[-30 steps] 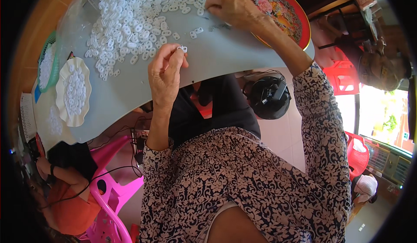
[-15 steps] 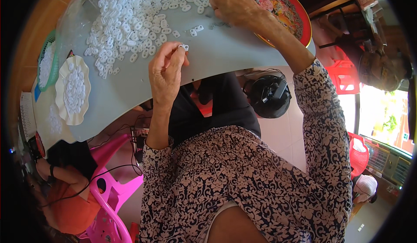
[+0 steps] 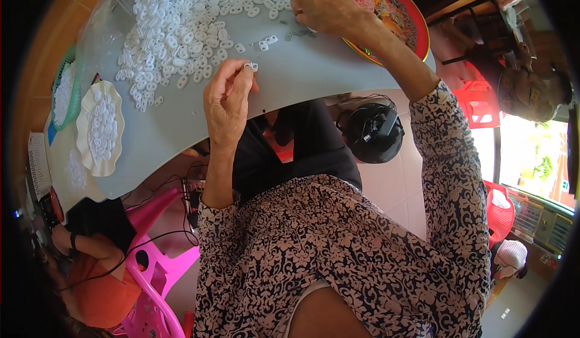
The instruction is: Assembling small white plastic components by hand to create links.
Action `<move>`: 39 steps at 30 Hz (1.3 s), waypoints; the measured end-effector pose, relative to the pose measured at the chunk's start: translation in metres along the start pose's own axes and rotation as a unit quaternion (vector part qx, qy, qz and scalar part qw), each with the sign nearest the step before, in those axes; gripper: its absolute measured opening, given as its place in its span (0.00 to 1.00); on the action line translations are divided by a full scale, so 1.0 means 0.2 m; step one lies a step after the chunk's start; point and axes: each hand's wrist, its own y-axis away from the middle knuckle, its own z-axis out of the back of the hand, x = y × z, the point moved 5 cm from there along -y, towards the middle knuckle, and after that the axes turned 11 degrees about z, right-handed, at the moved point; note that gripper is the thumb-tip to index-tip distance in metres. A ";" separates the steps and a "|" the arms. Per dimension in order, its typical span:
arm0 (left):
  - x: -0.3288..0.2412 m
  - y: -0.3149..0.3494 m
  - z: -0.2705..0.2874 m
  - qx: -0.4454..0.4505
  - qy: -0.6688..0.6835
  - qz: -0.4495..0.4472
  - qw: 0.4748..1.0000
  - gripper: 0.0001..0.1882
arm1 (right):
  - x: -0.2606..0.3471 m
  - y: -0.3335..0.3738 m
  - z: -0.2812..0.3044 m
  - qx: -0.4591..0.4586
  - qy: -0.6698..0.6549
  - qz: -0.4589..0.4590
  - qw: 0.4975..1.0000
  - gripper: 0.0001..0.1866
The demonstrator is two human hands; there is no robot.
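Note:
My left hand [image 3: 228, 105] is closed in a pinch over the table's near edge. Between its thumb and forefinger sits a small white plastic piece with two holes [image 3: 251, 66]. Farther right, my right hand [image 3: 326, 6] bends down to the tabletop beside a red-rimmed round tray [image 3: 427, 35]. Its fingers are curled together, and what they hold, if anything, is hidden. A few tiny dark grey bits [image 3: 297, 34] lie just below that hand. Two loose white pieces [image 3: 267, 42] rest between my hands.
A large heap of white pieces [image 3: 175, 29] covers the far left of the grey table [image 3: 290, 75]. More pieces fill a scalloped cream dish [image 3: 84, 150] and a green basket [image 3: 75, 90]. Many small grey parts lie in the floral tray. A person in orange [image 3: 103, 289] is at lower left, near a pink chair [image 3: 160, 265].
The view has shifted slightly. Both hands keep nearly the same place and grip; a white piece now shows apart from the heap near my left hand.

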 end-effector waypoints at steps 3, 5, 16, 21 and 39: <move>0.00 0.01 0.02 -0.009 -0.013 0.007 1.000 0.09 | 0.07 -0.02 0.03 0.018 -0.025 0.016 0.999 0.08; 0.00 0.01 0.02 -0.005 -0.011 0.005 1.000 0.09 | 0.08 -0.04 0.04 0.034 -0.022 0.014 0.999 0.09; 0.00 0.00 0.02 -0.005 -0.021 -0.009 1.000 0.05 | 0.19 0.03 0.11 -0.120 -0.305 0.007 0.945 0.11; -0.01 0.00 0.01 0.010 -0.029 0.011 0.999 0.06 | 0.34 0.14 -0.04 -0.111 -0.556 -0.072 0.820 0.09; -0.01 0.01 0.00 0.004 -0.024 -0.002 1.000 0.07 | 0.43 0.18 -0.12 -0.224 -0.704 -0.090 0.668 0.09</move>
